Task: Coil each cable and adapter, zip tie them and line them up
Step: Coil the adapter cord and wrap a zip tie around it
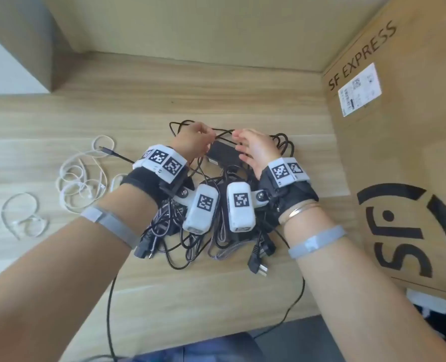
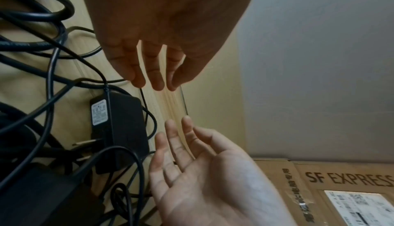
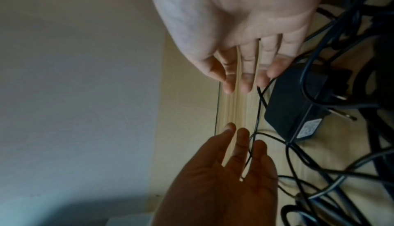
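Above the adapter (image 1: 222,153), left hand (image 1: 193,142) and right hand (image 1: 256,150) are released; the unpinched thin cable (image 1: 224,132) could slip back into the tangle (image 1: 218,241).

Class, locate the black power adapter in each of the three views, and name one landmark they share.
Head: black power adapter at centre.
Left wrist: adapter left of centre, label showing.
Right wrist: adapter right of centre.
Shared landmark: right hand, fingertips beside the adapter in every view.

I have my left hand (image 1: 194,142) and right hand (image 1: 257,150) hovering palm to palm, fingertips nearly meeting, fingers loosely extended, slightly spread.
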`<state>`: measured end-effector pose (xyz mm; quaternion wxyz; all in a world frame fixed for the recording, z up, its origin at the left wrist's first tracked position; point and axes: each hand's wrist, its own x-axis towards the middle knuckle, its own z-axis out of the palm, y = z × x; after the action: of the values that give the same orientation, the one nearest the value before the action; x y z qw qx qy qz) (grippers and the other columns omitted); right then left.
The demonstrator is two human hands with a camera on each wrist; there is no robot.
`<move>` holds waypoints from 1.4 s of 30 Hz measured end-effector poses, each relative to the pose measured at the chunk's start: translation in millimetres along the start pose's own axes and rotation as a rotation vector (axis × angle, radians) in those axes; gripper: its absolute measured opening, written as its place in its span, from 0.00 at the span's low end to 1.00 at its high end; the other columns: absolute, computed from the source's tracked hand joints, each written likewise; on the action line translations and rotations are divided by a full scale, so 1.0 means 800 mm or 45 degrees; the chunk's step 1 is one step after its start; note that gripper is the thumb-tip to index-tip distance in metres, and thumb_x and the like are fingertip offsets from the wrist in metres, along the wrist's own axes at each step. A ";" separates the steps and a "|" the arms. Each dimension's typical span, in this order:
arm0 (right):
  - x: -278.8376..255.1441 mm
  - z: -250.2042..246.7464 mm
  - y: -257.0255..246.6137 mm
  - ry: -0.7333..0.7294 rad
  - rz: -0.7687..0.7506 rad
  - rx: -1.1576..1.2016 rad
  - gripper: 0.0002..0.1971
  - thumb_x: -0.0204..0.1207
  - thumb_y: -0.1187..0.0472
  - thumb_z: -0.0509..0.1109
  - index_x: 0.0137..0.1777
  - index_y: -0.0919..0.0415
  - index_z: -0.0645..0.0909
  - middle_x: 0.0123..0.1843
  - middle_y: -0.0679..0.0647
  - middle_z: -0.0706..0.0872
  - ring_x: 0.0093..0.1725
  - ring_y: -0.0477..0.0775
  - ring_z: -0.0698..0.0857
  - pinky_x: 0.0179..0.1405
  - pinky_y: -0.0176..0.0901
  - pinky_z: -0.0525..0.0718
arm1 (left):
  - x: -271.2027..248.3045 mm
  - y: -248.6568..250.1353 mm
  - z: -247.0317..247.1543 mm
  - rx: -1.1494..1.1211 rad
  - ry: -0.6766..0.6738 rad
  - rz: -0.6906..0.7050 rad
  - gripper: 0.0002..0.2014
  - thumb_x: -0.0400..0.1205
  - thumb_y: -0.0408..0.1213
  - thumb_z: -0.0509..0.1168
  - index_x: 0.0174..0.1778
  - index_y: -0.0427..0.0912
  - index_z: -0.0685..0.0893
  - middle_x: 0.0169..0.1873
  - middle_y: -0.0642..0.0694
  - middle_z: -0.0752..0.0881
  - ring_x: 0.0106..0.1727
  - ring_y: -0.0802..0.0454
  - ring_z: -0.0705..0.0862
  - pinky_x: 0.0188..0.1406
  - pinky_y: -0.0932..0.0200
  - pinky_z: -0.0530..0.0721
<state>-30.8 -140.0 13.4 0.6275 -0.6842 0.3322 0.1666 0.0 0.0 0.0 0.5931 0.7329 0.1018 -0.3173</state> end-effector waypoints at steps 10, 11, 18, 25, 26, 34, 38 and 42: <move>0.043 0.006 0.017 -0.138 0.071 -0.425 0.11 0.74 0.66 0.70 0.53 0.53 0.80 0.62 0.56 0.84 0.60 0.58 0.83 0.63 0.54 0.82 | -0.015 -0.012 0.049 1.237 -0.436 0.015 0.22 0.82 0.41 0.58 0.72 0.43 0.67 0.66 0.39 0.64 0.56 0.43 0.74 0.58 0.57 0.73; 0.045 0.005 0.016 -0.134 0.077 -0.457 0.12 0.73 0.66 0.71 0.55 0.53 0.80 0.62 0.55 0.84 0.60 0.57 0.83 0.63 0.55 0.82 | -0.014 -0.011 0.048 1.220 -0.433 0.034 0.21 0.82 0.39 0.58 0.71 0.40 0.69 0.65 0.39 0.67 0.58 0.43 0.73 0.56 0.64 0.72; 0.043 -0.004 0.015 -0.198 0.046 -0.553 0.22 0.68 0.66 0.78 0.62 0.56 0.79 0.64 0.53 0.83 0.55 0.55 0.86 0.56 0.49 0.85 | 0.006 -0.006 0.006 0.842 -0.244 0.039 0.17 0.74 0.35 0.72 0.55 0.43 0.75 0.46 0.48 0.80 0.38 0.54 0.78 0.35 0.65 0.76; 0.031 -0.009 0.001 -0.096 -0.284 -0.604 0.18 0.66 0.67 0.79 0.53 0.50 0.81 0.55 0.48 0.86 0.57 0.47 0.84 0.62 0.46 0.80 | 0.015 0.002 -0.024 0.747 -0.082 0.161 0.25 0.75 0.39 0.71 0.68 0.47 0.73 0.60 0.47 0.76 0.52 0.51 0.78 0.45 0.59 0.73; 0.029 -0.009 -0.004 -0.110 -0.329 -0.588 0.18 0.66 0.68 0.79 0.52 0.50 0.81 0.55 0.47 0.86 0.58 0.47 0.84 0.63 0.49 0.81 | 0.013 0.004 -0.026 0.730 -0.091 0.180 0.27 0.76 0.40 0.71 0.70 0.48 0.71 0.63 0.47 0.76 0.53 0.51 0.78 0.47 0.58 0.74; 0.016 0.004 -0.036 -0.176 -0.563 -0.189 0.24 0.68 0.71 0.76 0.58 0.48 0.74 0.62 0.54 0.82 0.59 0.46 0.83 0.54 0.39 0.84 | -0.006 0.022 -0.043 -0.014 -0.126 0.140 0.07 0.81 0.35 0.64 0.52 0.38 0.76 0.46 0.41 0.83 0.37 0.56 0.86 0.35 0.67 0.87; 0.013 0.021 -0.023 -0.244 -0.327 -0.206 0.34 0.73 0.49 0.73 0.76 0.52 0.63 0.71 0.55 0.78 0.65 0.48 0.81 0.68 0.48 0.79 | -0.011 0.024 -0.055 -0.699 -0.041 0.084 0.08 0.83 0.32 0.61 0.41 0.40 0.67 0.45 0.37 0.82 0.40 0.44 0.87 0.40 0.58 0.89; -0.012 0.043 -0.012 -0.617 -0.032 -0.104 0.21 0.83 0.51 0.60 0.72 0.60 0.73 0.52 0.54 0.89 0.53 0.51 0.87 0.66 0.47 0.80 | -0.012 0.023 -0.061 -0.900 0.009 0.163 0.08 0.84 0.32 0.59 0.44 0.40 0.64 0.48 0.34 0.80 0.47 0.36 0.86 0.54 0.47 0.86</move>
<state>-24.8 -104.0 21.8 0.6627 -0.6532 0.1563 0.3312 19.1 42.9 25.0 0.8284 0.4882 0.1611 -0.2222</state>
